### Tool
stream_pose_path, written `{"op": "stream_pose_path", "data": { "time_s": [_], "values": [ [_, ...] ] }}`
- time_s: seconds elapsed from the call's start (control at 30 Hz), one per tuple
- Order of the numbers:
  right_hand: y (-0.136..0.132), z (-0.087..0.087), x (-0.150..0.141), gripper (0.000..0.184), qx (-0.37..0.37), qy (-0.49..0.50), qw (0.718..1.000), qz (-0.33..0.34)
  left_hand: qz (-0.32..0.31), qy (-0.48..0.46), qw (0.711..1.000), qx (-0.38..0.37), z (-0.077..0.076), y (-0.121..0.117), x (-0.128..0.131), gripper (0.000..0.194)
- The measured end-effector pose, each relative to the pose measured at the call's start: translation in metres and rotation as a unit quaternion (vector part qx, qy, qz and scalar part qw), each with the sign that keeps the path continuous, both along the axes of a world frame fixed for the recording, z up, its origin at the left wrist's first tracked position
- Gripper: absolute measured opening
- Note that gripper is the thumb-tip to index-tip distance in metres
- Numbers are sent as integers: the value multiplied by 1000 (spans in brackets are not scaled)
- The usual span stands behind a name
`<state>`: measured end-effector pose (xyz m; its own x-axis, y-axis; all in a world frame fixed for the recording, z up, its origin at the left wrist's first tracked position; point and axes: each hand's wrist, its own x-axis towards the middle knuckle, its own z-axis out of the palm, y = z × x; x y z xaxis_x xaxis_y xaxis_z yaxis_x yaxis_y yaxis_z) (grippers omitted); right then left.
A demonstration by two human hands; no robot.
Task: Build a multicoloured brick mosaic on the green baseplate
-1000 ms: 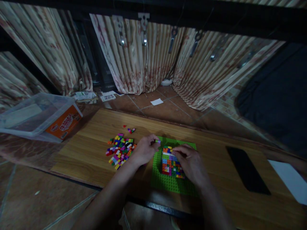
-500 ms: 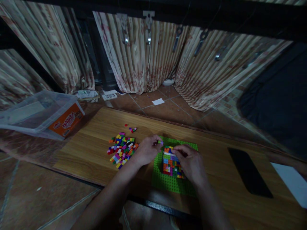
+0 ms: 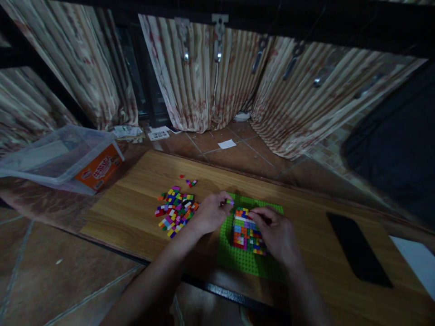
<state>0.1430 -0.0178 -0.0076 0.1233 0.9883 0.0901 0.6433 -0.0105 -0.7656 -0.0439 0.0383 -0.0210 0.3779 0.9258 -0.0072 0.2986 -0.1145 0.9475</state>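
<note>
A green studded baseplate lies on the wooden table, with a patch of multicoloured toy bricks built up on it. My left hand is closed over the plate's left edge, pinching a small purple brick at the fingertips. Over the right side of the brick patch, my right hand has thumb and forefinger pressed together at its upper edge. Whatever sits between those fingertips is too small and hidden to name. Left of my left hand spreads a pile of loose bricks in many colours.
A clear plastic bin with an orange label stands at the far left. On the wooden table, a black flat slab lies to the right, near a white sheet. Striped curtains hang behind. A few stray bricks lie beyond the pile.
The whole view has shifted slightly, so the scene sits a little further right. Both hands keep nearly the same place over the baseplate, and the purple brick stays in my left fingertips.
</note>
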Motion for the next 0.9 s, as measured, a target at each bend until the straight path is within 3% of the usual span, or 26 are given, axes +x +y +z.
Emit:
{"op": "stream_pose_path", "data": {
  "time_s": [0.43, 0.9],
  "values": [
    [1, 4, -6, 23, -11, 2, 1000, -11, 3, 22, 1000, 2, 6, -1, 0, 14],
    [6, 2, -6, 21, -42, 66, 996, -48, -10, 10, 1000, 3, 15, -6, 4, 12]
  ]
}}
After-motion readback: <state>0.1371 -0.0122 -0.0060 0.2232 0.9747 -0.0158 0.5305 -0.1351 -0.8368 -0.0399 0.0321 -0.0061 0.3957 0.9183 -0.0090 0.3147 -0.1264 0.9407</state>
